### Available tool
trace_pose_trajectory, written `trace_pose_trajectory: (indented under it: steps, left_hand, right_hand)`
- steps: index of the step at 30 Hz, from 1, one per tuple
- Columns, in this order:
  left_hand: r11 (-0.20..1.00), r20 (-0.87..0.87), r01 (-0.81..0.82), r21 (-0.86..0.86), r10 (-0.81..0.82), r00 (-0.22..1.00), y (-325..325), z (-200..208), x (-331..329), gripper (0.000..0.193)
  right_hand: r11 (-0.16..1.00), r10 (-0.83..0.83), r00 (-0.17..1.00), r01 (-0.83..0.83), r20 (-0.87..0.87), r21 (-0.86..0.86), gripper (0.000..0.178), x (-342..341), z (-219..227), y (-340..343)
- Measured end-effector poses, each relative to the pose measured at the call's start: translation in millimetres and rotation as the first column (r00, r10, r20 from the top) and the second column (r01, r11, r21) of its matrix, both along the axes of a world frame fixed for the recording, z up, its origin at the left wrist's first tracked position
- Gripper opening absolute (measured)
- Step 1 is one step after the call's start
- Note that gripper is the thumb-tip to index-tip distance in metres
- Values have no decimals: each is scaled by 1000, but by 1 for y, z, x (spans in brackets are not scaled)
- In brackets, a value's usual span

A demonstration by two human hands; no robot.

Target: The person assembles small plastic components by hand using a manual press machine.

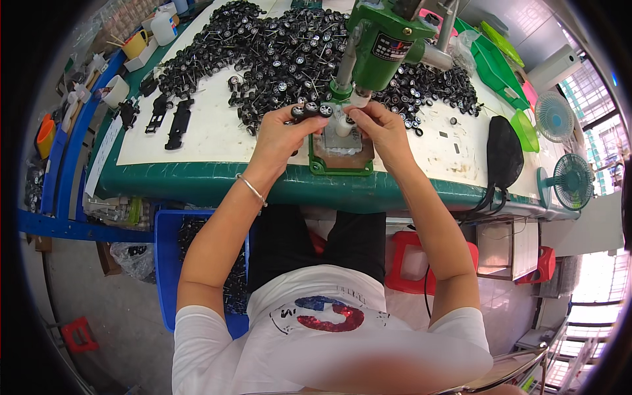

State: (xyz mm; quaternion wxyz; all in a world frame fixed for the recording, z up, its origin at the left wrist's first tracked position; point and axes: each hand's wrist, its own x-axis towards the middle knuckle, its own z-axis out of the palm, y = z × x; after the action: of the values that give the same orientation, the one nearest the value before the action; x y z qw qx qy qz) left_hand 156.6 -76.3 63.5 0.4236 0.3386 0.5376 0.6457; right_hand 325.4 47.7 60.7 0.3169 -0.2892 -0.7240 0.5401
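Observation:
Several small black toy wheels [311,110] with silver hubs sit between the thumb and fingers of my left hand [276,139], which is closed on them. Across from it, my right hand [387,131] is pinched on what looks like another small wheel [351,120], partly covered by the fingertips. Both hands are at the green bench press [382,49], just under its ram. A short white post [343,128] stands on the press base [342,170] between the hands.
A large heap of toy wheels and axles [283,56] covers the back of the white-topped table [220,148]. Black toy chassis [178,125] lie at the left. A black cap-like cloth item [505,155] and a small fan [571,181] are at the right. A blue bin [166,263] stands below.

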Motion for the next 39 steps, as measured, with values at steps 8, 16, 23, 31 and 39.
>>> trace_pose_trajectory:
  steps: [8, 16, 23, 31, 39]
  left_hand:
    - [1000, 56, 7, 21, -8, 998, 9, 6, 16, 13]
    - [997, -33, -68, 29, 69, 997, 10, -3, 5, 13]
    - [985, 35, -172, 21, 171, 985, 1, -25, 12, 15]
    - [981, 20, -161, 107, 160, 987, 0, -30, 18, 12]
    - [991, 21, -120, 51, 119, 993, -4, -27, 15, 17]
  right_hand:
    - [989, -17, 996, 30, -89, 144, 19, -10, -9, -7]
    - [694, 47, 990, -129, 134, 709, 10, 0, -5, -24]
    - [737, -70, 998, 47, 7, 675, 18, 5, -9, -31]
    - [900, 13, 1000, -4, -17, 435, 27, 26, -23, -2]
    - [960, 40, 999, -35, -13, 278, 24, 4, -5, -10]
